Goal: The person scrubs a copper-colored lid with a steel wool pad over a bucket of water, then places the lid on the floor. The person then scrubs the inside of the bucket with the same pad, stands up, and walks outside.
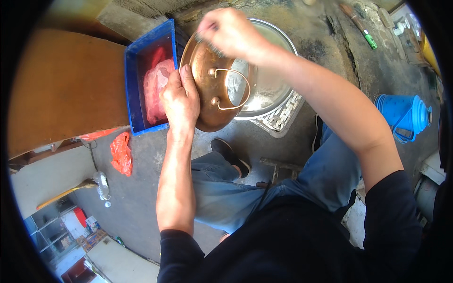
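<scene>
My left hand grips the near-left rim of a copper-coloured metal pot, thumb on its outside. The pot is tilted, and a looped wire handle on two round rivets faces me. Over the pot's far side is my right hand, blurred, its fingers closed on a dark, wiry scouring pad that is mostly hidden under them. Just beyond the pot sits a wide, shiny metal basin, partly covered by the pot and my right forearm.
A blue plastic crate holding a pink lump in reddish liquid stands left of the pot. Under the basin is a white plastic basket. A blue jug stands right; a red plastic bag lies left. A low stool is between my legs.
</scene>
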The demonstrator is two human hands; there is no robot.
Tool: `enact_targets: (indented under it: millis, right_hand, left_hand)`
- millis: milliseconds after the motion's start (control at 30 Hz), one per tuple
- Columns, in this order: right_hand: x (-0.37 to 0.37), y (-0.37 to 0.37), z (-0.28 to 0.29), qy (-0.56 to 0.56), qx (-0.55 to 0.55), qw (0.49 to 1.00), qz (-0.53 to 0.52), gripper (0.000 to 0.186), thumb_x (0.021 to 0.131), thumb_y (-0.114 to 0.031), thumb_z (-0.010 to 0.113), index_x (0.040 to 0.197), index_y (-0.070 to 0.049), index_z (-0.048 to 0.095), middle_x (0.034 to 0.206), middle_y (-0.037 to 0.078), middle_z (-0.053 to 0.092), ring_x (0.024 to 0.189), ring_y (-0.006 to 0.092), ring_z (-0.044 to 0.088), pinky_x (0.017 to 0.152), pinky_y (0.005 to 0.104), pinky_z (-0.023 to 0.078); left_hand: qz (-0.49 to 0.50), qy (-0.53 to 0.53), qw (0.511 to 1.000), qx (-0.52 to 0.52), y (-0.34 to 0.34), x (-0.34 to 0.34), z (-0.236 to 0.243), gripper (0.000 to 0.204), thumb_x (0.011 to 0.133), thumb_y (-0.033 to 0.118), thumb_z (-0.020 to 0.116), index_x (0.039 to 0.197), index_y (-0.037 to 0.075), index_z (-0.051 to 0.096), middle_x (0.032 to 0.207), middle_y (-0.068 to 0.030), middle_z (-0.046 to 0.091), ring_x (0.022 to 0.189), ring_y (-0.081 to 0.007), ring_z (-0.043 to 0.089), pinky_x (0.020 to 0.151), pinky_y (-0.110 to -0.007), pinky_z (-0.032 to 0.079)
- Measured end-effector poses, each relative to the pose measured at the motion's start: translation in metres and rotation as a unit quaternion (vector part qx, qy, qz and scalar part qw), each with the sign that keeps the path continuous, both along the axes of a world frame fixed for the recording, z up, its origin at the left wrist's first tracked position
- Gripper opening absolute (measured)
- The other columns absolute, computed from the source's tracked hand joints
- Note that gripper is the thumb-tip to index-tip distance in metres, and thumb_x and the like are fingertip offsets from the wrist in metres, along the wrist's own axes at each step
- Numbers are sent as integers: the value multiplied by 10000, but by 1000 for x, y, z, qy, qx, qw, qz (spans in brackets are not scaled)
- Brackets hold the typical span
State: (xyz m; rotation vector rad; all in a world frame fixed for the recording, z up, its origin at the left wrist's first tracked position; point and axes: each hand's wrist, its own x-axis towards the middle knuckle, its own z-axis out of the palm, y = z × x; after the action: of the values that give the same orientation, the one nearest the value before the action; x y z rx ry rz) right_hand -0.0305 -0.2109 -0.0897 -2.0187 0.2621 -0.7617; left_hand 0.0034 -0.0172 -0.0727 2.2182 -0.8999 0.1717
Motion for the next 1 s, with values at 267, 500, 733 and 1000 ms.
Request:
enact_targets:
  millis: [267,500,733,1000]
  right_hand:
    - [-1,1,-3,-44,-37,998,-27,121,846,-141,680,882,-31,718,835,136,718,807,247,710,771,373,561]
    - [2,-27,-1,54,53,996,-52,145,867,-161,699,941,-43,737,873,114,740,832,199,710,802,354,555]
    - [-8,7,22,-41,-101,994,20,144,862,-183,695,914,-57,742,881,121,687,859,284,684,787,379,544]
    - [-14,18,18,-62,-90,992,69,160,888,-209,692,946,-80,768,927,89,692,884,254,689,821,348,538]
  left_hand:
    - [-24,-66,997,-27,-2,1,-4,271,1008,197,587,842,-15,619,689,-247,620,596,-391,628,554,-441,483]
    - [-28,-77,996,-45,-5,-2,-5,311,1009,186,583,768,-11,598,655,-261,606,565,-419,620,520,-466,475]
    - [-48,-102,993,-35,-4,-5,-3,286,993,149,606,743,18,568,617,-234,592,550,-431,606,482,-470,465]
    - [-62,-155,985,-34,-7,-8,-1,260,990,136,610,759,23,567,614,-225,594,553,-423,613,486,-470,469]
